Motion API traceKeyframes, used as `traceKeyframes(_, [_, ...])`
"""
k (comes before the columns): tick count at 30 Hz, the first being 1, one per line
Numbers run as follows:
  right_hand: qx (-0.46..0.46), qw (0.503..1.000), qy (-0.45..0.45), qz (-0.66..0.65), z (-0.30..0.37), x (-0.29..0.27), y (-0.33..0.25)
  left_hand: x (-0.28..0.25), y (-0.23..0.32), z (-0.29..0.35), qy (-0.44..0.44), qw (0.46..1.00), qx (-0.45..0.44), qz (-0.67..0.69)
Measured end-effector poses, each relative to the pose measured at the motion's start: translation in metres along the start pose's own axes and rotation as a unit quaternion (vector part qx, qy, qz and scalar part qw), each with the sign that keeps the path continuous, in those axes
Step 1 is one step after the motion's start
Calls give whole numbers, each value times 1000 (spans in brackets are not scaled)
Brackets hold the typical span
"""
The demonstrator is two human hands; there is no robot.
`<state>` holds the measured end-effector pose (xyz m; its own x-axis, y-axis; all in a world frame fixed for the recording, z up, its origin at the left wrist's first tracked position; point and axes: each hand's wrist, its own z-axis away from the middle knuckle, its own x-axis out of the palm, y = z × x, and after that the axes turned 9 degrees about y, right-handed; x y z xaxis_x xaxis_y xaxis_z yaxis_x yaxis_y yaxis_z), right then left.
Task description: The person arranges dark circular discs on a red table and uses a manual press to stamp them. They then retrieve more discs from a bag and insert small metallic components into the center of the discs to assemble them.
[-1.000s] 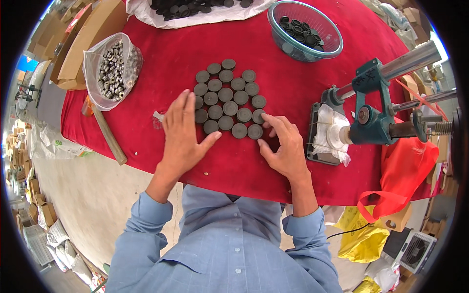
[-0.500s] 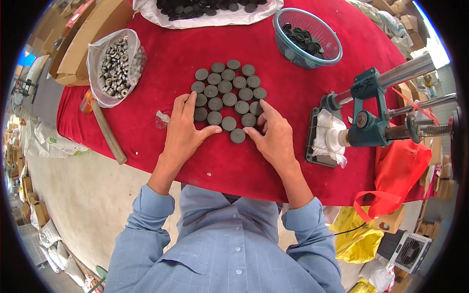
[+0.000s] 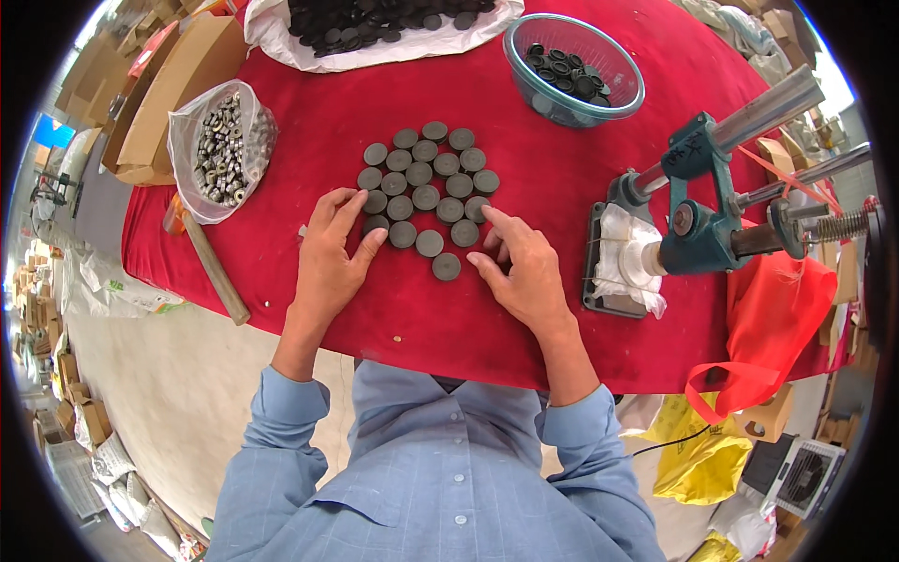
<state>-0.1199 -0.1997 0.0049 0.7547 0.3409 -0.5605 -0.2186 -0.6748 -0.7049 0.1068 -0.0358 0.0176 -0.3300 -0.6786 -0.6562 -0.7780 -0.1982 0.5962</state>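
Several dark grey round discs [image 3: 425, 198] lie close together in a loose cluster on the red tablecloth [image 3: 431, 328]. One disc [image 3: 447, 267] sits at the near tip of the group. My left hand [image 3: 328, 258] is at the cluster's left side, its fingertips against or just beside the outer discs, with thumb and fingers apart. On the opposite side, my right hand [image 3: 529, 272] has its index fingertip by a right-hand disc [image 3: 477, 209]. Its thumb is spread away from the discs. Neither hand grips anything.
A green hand press [image 3: 693, 187] stands at right beside a red bag [image 3: 777, 318]. A clear bowl [image 3: 639, 98] of black caps and a white sack [image 3: 267, 28] of black discs lie far back. Left are a bag of metal parts [image 3: 178, 159], a hammer [image 3: 217, 267] and a cardboard box [image 3: 192, 75].
Both hands have eased outward from the cluster, and the thumbs have drawn back from the nearest discs. The whole view has shifted slightly; the discs keep much the same arrangement.
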Motion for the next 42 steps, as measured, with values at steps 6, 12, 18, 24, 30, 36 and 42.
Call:
traceKeyframes(6, [1,1000,8,-18,0,-2,2,11,12,11,-19,986,81,-144])
traceKeyframes(12, [46,994,88,-42,1,-3,7,12,13,24,-33,975,94,-198])
traceKeyframes(18, [50,992,105,-52,1,-1,4,12,15,27,-38,973,83,-212])
traceKeyframes(24, [28,993,105,-48,0,-4,5,11,43,34,-22,977,131,-169])
traceKeyframes(30, [14,996,79,-29,1,-3,5,19,71,55,-100,973,126,-164])
traceKeyframes(36, [15,996,87,-31,1,-4,4,19,70,63,-105,965,125,-206])
traceKeyframes(42, [27,994,105,-32,2,-4,8,20,72,66,-104,964,121,-214])
